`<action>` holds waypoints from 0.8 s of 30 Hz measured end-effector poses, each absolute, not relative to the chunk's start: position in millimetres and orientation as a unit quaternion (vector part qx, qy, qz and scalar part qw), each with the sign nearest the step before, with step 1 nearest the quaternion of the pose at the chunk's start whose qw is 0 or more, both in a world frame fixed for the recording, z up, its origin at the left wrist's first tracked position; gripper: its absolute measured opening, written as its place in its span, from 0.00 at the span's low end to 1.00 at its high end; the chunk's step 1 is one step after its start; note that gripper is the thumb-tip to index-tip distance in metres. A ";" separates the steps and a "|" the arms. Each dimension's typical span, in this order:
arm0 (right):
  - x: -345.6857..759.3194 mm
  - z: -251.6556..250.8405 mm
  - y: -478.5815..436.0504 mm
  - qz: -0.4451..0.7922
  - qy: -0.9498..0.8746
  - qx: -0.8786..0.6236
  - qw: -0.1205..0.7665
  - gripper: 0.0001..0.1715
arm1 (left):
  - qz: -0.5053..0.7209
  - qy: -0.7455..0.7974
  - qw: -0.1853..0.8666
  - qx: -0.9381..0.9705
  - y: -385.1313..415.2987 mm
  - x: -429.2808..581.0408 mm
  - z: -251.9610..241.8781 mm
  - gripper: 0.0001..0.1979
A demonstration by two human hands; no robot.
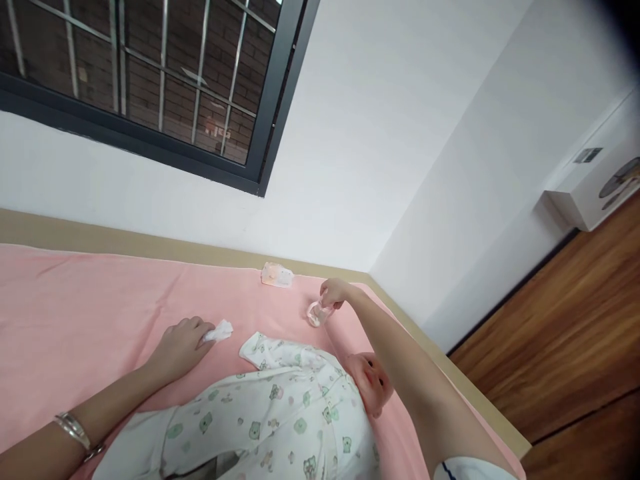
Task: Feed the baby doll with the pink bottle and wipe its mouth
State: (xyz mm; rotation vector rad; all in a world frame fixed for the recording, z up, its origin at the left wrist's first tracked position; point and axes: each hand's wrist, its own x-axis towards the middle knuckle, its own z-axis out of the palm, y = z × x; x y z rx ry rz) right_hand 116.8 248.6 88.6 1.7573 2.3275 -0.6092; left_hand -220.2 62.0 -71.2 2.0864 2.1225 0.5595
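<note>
White tissue (223, 331) in left hand (183, 344), inside mat edge (150, 265).

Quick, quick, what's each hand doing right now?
Left hand: closed, holding a crumpled white tissue-like piece.
Right hand: closed, fingertips gripping a small, pale, ring-shaped thing; can't tell exactly what.

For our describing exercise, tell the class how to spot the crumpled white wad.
Below the dark-framed window lies a pink sheet. Over it, the left hand grips a crumpled white wad; unlike the peach-and-white packet nearer the white wall, it is plain and held.
</note>
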 end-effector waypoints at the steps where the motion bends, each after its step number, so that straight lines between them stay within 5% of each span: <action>1: 127.4 88.6 249.5 -0.212 0.772 0.594 0.075 0.27 | 0.183 0.698 0.056 0.690 62.0 -220.3 -70.6 0.19; 12: 154.7 133.6 223.7 -0.185 0.779 0.592 -0.094 0.31 | 0.178 0.694 0.067 0.694 65.4 -224.8 -73.5 0.21; 21: 64.7 36.2 201.5 -0.095 0.868 0.478 0.098 0.29 | 0.155 0.696 0.056 0.699 64.9 -223.5 -69.4 0.24; 24: 59.8 29.6 207.0 -0.084 0.871 0.474 0.095 0.25 | 0.153 0.696 0.050 0.700 65.6 -223.4 -69.4 0.23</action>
